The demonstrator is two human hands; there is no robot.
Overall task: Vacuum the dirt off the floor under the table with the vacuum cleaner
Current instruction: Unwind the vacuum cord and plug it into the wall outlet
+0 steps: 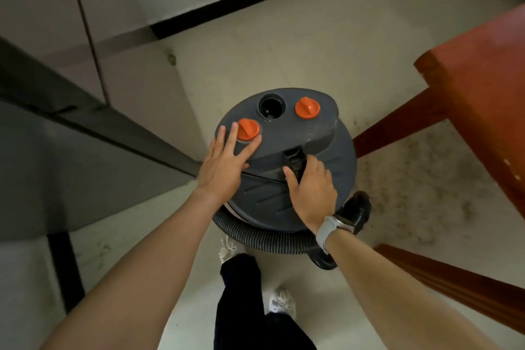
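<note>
Two hands on the vacuum cleaner [287,150], which stands just beside the table [483,88] leg. Left hand [227,162] lies flat, fingers straight, on the lid's left edge, fingertips touching the nearer orange knob [248,128]. Right hand [311,193] curls over the black latch [295,160] at the lid's near edge; can't tell how firmly it grips. Hose [255,236] wraps the vac's base. Dirt [420,193] spreads right of the vac, under the table. Prob prepping the vac: keep the left hand pressing so the lid stays seated while the right works the latch, w/ no twisting.
</note>
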